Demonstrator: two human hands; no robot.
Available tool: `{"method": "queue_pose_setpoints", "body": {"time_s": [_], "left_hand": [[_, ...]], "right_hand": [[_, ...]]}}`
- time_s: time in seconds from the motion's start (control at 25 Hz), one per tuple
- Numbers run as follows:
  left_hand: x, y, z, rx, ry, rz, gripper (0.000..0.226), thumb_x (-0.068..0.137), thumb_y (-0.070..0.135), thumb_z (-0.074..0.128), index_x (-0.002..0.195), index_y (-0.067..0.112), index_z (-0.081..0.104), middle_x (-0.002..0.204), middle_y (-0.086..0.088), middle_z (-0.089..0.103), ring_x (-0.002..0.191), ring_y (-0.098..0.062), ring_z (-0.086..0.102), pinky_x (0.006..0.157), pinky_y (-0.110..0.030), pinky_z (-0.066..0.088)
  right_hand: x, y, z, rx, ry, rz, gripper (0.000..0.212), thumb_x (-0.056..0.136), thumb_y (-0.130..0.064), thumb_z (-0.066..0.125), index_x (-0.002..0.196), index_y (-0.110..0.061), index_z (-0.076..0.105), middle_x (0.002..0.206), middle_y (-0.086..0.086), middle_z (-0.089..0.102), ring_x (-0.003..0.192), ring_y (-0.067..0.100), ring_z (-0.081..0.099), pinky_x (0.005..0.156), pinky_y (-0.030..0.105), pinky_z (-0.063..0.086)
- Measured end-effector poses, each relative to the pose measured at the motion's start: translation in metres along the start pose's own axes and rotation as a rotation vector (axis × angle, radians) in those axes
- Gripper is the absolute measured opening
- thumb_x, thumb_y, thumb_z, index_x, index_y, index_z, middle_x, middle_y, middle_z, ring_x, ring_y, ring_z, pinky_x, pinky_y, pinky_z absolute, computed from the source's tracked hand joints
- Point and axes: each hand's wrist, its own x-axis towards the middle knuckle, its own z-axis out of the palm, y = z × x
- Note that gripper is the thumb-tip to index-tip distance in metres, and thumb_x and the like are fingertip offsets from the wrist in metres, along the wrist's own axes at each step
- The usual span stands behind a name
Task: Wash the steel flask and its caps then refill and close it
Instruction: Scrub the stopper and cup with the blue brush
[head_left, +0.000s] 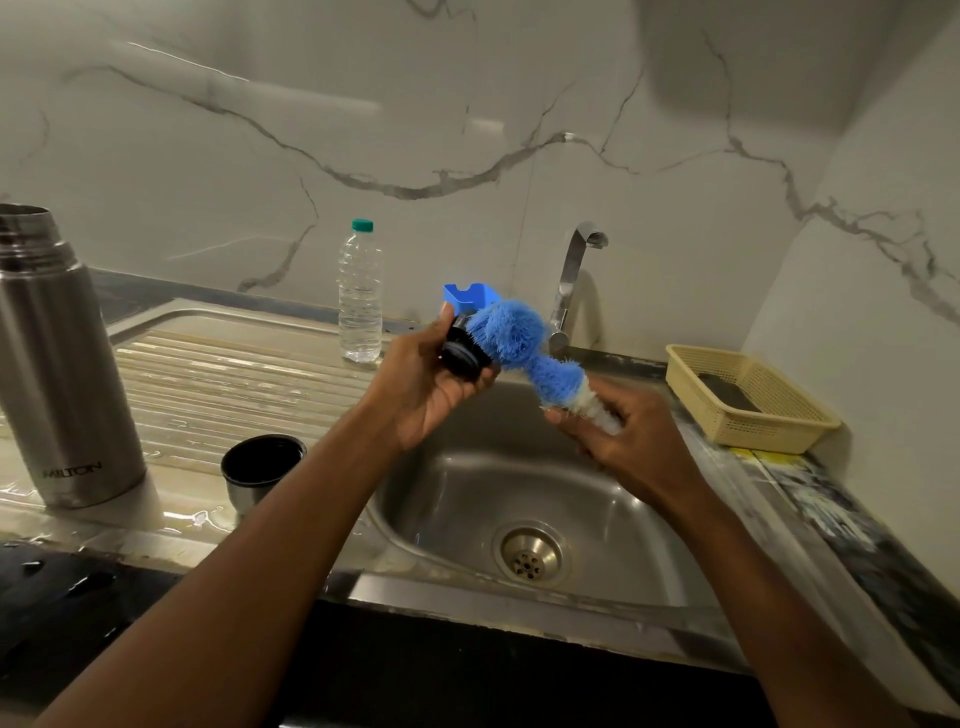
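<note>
My left hand (426, 376) grips the black inner stopper cap (464, 352) above the sink basin (452, 493). My right hand (621, 434) holds the handle of a blue bottle brush (519, 340), whose bristles press against the cap. The steel flask (57, 364) stands open and upright on the wet drainboard at far left. The steel outer cup cap (260, 467), black inside, stands mouth up on the drainboard near the basin's left rim.
A clear plastic water bottle (360, 296) with a green cap stands at the back of the drainboard. The tap (571, 275) rises behind the basin, beside a blue holder (470, 297). A beige basket (748, 397) holding a dark scrub pad sits on the right counter.
</note>
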Motion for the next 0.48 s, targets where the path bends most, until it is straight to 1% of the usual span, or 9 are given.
{"method": "queue_pose_setpoints", "body": {"time_s": [0.04, 0.12, 0.2, 0.28, 0.4, 0.48], "left_hand": [[0.001, 0.000, -0.001, -0.006, 0.013, -0.003, 0.036, 0.104, 0.030, 0.054, 0.129, 0.004, 0.057, 0.129, -0.023, 0.058, 0.101, -0.030, 0.065, 0.078, -0.034, 0.059], [0.001, -0.005, -0.001, 0.010, 0.013, -0.037, 0.036, 0.104, 0.029, 0.054, 0.130, 0.004, 0.056, 0.128, -0.025, 0.058, 0.097, -0.031, 0.067, 0.080, -0.035, 0.059], [-0.001, -0.011, 0.002, 0.057, -0.012, -0.080, 0.038, 0.104, 0.028, 0.050, 0.135, 0.006, 0.052, 0.130, -0.030, 0.057, 0.088, -0.030, 0.068, 0.078, -0.035, 0.059], [-0.002, -0.009, 0.003, 0.052, -0.018, -0.073, 0.040, 0.105, 0.030, 0.050, 0.137, 0.007, 0.050, 0.129, -0.030, 0.056, 0.083, -0.028, 0.066, 0.078, -0.034, 0.056], [0.000, -0.002, 0.001, 0.016, 0.000, -0.022, 0.041, 0.105, 0.034, 0.051, 0.135, 0.007, 0.054, 0.126, -0.025, 0.058, 0.087, -0.028, 0.065, 0.079, -0.035, 0.053], [-0.001, -0.005, 0.001, 0.060, -0.012, -0.037, 0.041, 0.105, 0.037, 0.050, 0.134, 0.009, 0.056, 0.125, -0.024, 0.061, 0.091, -0.030, 0.067, 0.081, -0.038, 0.052]], "right_hand": [[0.000, 0.002, 0.000, -0.008, -0.006, -0.009, 0.039, 0.089, -0.050, 0.068, 0.118, -0.025, 0.070, 0.082, -0.029, 0.067, 0.070, 0.005, 0.066, 0.060, 0.015, 0.049], [-0.001, 0.005, -0.001, -0.024, -0.002, -0.026, 0.046, 0.088, -0.052, 0.067, 0.123, -0.022, 0.069, 0.083, -0.032, 0.066, 0.072, 0.003, 0.066, 0.061, 0.014, 0.048], [-0.001, 0.006, -0.001, -0.017, 0.023, -0.031, 0.045, 0.089, -0.048, 0.069, 0.123, -0.020, 0.069, 0.080, -0.026, 0.067, 0.071, 0.002, 0.066, 0.060, 0.014, 0.049], [0.000, 0.005, 0.000, -0.010, 0.039, -0.021, 0.042, 0.089, -0.044, 0.071, 0.122, -0.018, 0.070, 0.078, -0.019, 0.067, 0.070, 0.003, 0.066, 0.060, 0.015, 0.050], [0.000, 0.004, 0.002, 0.013, 0.007, 0.010, 0.037, 0.089, -0.045, 0.070, 0.116, -0.021, 0.070, 0.075, -0.019, 0.066, 0.066, 0.005, 0.065, 0.058, 0.016, 0.050], [-0.001, 0.004, 0.001, 0.030, -0.003, 0.025, 0.031, 0.088, -0.046, 0.069, 0.112, -0.026, 0.068, 0.075, -0.022, 0.066, 0.063, 0.007, 0.064, 0.056, 0.017, 0.049]]}}
